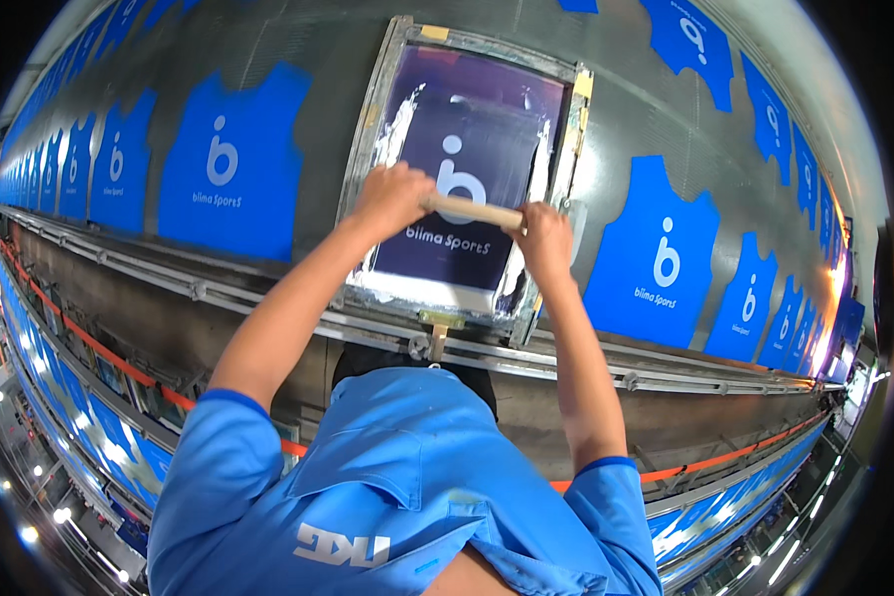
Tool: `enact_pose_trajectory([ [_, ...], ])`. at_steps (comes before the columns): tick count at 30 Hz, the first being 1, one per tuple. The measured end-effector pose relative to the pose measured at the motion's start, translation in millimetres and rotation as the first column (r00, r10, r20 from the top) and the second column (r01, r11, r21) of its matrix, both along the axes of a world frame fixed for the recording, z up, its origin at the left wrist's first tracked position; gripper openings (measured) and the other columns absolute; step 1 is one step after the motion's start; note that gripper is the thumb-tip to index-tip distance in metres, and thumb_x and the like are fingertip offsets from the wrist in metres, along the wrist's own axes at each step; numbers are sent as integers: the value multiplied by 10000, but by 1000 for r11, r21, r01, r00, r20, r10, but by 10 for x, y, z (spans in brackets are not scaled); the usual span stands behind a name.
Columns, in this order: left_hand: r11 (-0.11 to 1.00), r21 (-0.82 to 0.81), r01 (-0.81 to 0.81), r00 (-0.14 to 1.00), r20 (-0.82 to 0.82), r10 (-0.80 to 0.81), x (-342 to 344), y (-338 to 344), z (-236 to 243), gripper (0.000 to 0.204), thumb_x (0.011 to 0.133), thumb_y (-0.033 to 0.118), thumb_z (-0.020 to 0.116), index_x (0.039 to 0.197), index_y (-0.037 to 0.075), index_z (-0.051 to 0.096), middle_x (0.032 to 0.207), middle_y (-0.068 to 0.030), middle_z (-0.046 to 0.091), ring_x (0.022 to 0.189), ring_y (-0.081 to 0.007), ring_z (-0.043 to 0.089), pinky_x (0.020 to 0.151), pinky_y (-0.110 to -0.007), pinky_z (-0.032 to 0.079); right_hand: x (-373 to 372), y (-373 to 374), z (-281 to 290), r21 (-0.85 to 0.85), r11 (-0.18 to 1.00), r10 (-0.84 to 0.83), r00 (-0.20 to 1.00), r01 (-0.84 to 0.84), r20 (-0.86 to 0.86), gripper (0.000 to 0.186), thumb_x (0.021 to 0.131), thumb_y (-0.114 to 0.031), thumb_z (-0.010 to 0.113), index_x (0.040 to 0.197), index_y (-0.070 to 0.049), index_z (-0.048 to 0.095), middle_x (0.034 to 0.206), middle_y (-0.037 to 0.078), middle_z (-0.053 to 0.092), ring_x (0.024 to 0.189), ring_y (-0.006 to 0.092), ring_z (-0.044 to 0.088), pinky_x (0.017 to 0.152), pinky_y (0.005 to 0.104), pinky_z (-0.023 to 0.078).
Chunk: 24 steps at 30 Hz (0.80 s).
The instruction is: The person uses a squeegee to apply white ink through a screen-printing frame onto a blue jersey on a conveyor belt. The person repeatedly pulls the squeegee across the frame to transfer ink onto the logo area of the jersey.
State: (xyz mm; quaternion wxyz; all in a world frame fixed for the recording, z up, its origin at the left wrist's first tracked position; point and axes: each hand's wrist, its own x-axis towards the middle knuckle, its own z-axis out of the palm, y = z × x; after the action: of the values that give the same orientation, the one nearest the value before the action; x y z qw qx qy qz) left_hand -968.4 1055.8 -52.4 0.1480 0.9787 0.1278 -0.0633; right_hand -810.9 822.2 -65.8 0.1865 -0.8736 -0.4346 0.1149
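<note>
My left hand (394, 203) is closed around one end of a pale wooden squeegee (475, 212). Around its other end my right hand (547, 240) is closed too. The squeegee lies across the dark mesh of a screen-printing frame (376, 106), slightly tilted, its right end nearer me. A white emblem and lettering show on the mesh, partly covered by the squeegee. White ink (432, 291) is pooled along the near edge of the mesh and smeared along both sides. The squeegee's blade edge is hidden from view.
Blue vest-shaped fabric pieces with white prints lie flat on the long grey table, one (230, 164) left of the frame and one (656, 256) right. A metal rail (576, 363) runs along the table's near edge. Behind me stand more tables with blue pieces.
</note>
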Motion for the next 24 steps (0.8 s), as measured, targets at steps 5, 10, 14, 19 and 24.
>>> enact_pose_trajectory([
  [5,995,-66,-73,990,119,81,-1009,-678,68,234,722,136,796,946,191,757,952,54,713,938,-194,633,793,-395,463,-896,-555,105,53,998,39,999,-39,14,232,721,-56,731,936,-135,699,914,39,666,895,244,624,767,407,458],
  [10,989,-135,-59,998,26,64,-660,-374,104,228,754,157,812,969,208,753,950,56,705,979,-195,631,854,-412,456,-478,-279,143,30,995,94,992,-96,79,261,673,-161,841,890,-147,697,831,9,663,873,228,625,809,417,418],
  [14,998,-60,11,999,36,-9,609,511,75,225,733,246,806,951,198,782,958,-77,750,958,-314,699,855,-472,540,639,466,223,-113,992,82,979,-61,188,316,710,-330,879,865,-119,701,822,61,692,860,272,668,796,462,453],
  [19,991,-133,-26,1000,-9,25,1634,1178,192,327,704,309,865,997,182,792,916,-134,761,908,-339,726,815,-454,568,1587,1156,275,-218,976,17,995,6,102,365,737,-418,845,894,-109,731,837,96,743,876,307,704,842,458,429],
  [24,993,-104,-47,999,-15,46,1440,1044,31,270,720,302,831,956,179,784,885,-118,755,907,-337,721,805,-459,562,1405,1033,79,-173,985,-13,998,24,65,399,740,-406,846,948,-90,719,859,106,738,893,312,702,829,467,431],
])
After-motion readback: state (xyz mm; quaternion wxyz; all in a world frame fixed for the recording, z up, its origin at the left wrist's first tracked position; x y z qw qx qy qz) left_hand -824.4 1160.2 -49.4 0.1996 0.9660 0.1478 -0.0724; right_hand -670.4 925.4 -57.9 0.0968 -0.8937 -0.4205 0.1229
